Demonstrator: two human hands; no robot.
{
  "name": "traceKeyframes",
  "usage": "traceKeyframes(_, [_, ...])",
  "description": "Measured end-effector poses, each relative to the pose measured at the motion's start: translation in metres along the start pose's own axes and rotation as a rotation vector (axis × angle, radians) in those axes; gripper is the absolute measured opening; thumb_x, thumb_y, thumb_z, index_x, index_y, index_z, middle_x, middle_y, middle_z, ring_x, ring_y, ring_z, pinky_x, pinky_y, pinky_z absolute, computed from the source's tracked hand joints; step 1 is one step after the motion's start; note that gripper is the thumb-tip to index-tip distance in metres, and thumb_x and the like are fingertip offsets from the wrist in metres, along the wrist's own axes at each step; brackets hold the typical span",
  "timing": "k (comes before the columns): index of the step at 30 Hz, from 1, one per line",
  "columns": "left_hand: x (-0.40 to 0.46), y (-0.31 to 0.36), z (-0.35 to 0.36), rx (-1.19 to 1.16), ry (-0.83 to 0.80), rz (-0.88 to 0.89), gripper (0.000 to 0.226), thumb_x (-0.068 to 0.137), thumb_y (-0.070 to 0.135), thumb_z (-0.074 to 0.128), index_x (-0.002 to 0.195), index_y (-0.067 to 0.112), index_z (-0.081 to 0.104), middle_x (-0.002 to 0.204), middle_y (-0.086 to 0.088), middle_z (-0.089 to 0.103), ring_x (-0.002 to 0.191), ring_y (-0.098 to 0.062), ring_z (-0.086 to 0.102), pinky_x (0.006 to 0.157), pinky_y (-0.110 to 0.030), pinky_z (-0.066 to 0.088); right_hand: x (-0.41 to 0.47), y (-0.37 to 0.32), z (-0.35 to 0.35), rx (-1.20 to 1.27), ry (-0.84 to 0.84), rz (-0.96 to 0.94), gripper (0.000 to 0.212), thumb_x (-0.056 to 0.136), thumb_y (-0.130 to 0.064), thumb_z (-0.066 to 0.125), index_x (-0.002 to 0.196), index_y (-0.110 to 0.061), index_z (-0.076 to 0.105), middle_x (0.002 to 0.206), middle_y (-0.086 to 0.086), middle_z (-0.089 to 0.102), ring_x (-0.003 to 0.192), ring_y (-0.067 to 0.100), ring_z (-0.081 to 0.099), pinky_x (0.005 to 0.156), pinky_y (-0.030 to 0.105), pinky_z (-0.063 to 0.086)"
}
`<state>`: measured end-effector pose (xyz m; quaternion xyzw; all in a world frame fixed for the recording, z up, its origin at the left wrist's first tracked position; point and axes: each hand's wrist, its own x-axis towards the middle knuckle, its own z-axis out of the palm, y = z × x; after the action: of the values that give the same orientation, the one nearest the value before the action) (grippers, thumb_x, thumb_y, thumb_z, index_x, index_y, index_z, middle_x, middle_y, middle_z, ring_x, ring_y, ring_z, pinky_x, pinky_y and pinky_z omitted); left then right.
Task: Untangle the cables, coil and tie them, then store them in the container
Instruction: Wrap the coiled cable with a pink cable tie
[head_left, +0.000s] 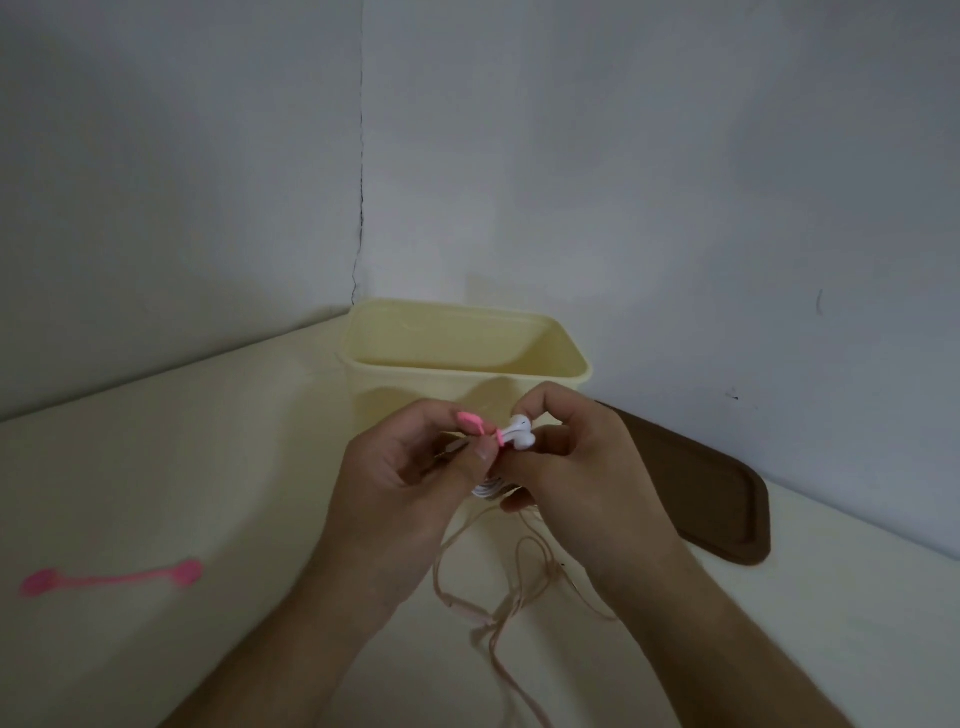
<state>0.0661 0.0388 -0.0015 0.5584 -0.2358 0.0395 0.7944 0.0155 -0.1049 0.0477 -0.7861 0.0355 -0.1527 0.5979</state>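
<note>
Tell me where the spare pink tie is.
The spare pink tie lies flat on the table, far left in the head view, apart from both hands.

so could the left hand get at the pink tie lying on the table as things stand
Probably yes, once freed: the spare pink tie lies in the open on the table with nothing around it, but the left hand is pinching another tie at the earphones.

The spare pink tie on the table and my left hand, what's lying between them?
Nothing: in the head view, only bare cream table lies between the spare pink tie and the left hand, which pinches another pink tie.
</note>
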Motion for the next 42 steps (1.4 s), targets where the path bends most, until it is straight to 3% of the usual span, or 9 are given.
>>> traceKeyframes(4, [0.000,0.000,0.000,0.072,0.005,0.071,0.009,0.084,0.004,0.078,0.091,0.010,0.076,0.091,-0.008,0.080,0.088,-0.020,0.077,0.075,-0.025,0.059,0.000,0.000,-0.001,0.051,0.016,0.020,0.016,0.089,0.006,0.074,0.091,-0.002,0.060,0.078,0.023,0.077,0.079,0.039,0.078,0.074,0.042,0.061])
traceKeyframes(8, [0.000,-0.001,0.000,0.149,0.019,0.112,0.018,0.085,0.004,0.080,0.087,0.021,0.078,0.090,-0.004,0.081,0.086,-0.019,0.077,0.070,-0.023,0.057,0.005,0.002,-0.005,0.285,-0.058,0.135,0.012,0.084,0.013,0.066,0.096,0.010,0.066,0.090,0.028,0.076,0.085,0.040,0.075,0.098,0.056,0.060])
traceKeyframes(11, [0.000,0.001,0.000,0.130,0.033,0.078,0.007,0.079,0.021,0.082,0.081,0.025,0.077,0.087,-0.003,0.081,0.084,-0.017,0.077,0.070,-0.023,0.056,0.009,0.000,-0.012,0.479,-0.063,0.260,0.025,0.082,0.002,0.051,0.090,0.008,0.074,0.098,0.034,0.073,0.092,0.039,0.072,0.098,0.051,0.058])
traceKeyframes(13, [-0.001,0.001,0.000,0.156,-0.006,0.075,0.012,0.081,0.013,0.083,0.082,0.024,0.078,0.087,-0.002,0.081,0.085,-0.019,0.077,0.070,-0.033,0.058,0.010,-0.001,-0.016,0.489,-0.058,0.302,0.030,0.092,-0.002,0.052,0.076,-0.002,0.077,0.091,0.025,0.075,0.086,0.034,0.072,0.090,0.044,0.058])
traceKeyframes(15, [-0.002,0.000,0.000,0.210,-0.075,0.113,0.015,0.085,0.003,0.082,0.086,0.018,0.078,0.089,-0.003,0.081,0.088,-0.024,0.077,0.078,-0.050,0.059,0.011,0.000,-0.020,0.388,-0.080,0.309,0.026,0.094,-0.007,0.061,0.073,-0.006,0.076,0.088,0.019,0.074,0.084,0.030,0.072,0.088,0.042,0.059])
traceKeyframes(17, [-0.003,0.000,-0.001,0.292,-0.132,0.163,0.014,0.087,0.008,0.083,0.088,0.021,0.079,0.090,-0.003,0.079,0.087,-0.028,0.073,0.079,-0.054,0.056,0.012,0.000,-0.023,0.286,-0.117,0.300,0.014,0.092,-0.003,0.066,0.080,-0.006,0.073,0.084,0.015,0.071,0.079,0.025,0.071,0.081,0.038,0.059])
traceKeyframes(22, [-0.005,0.003,-0.002,0.434,-0.223,0.229,0.008,0.085,0.028,0.085,0.089,0.031,0.080,0.092,0.001,0.076,0.088,-0.026,0.067,0.075,-0.035,0.048,0.013,-0.005,-0.038,0.162,-0.189,0.331,0.016,0.088,0.013,0.070,0.099,0.001,0.071,0.083,0.018,0.075,0.073,0.025,0.073,0.079,0.037,0.061])
traceKeyframes(34, [-0.006,-0.003,0.001,0.504,-0.323,0.237,0.014,0.087,0.013,0.083,0.090,0.027,0.080,0.095,0.001,0.076,0.091,-0.027,0.069,0.074,-0.039,0.050,0.015,-0.006,-0.042,-0.500,-0.297,0.045,0.020,0.093,-0.004,0.069,0.090,-0.019,0.081,0.082,0.003,0.081,0.084,0.023,0.078,0.085,0.046,0.065])
traceKeyframes(42, [-0.007,-0.002,-0.001,0.525,-0.292,0.187,0.025,0.088,0.005,0.080,0.086,0.029,0.077,0.091,0.003,0.076,0.088,-0.023,0.067,0.078,-0.029,0.048,0.016,-0.006,-0.046,-0.561,-0.413,0.046,0.025,0.099,-0.004,0.060,0.099,-0.021,0.078,0.072,0.000,0.074,0.060,0.008,0.061,0.058,0.026,0.049])
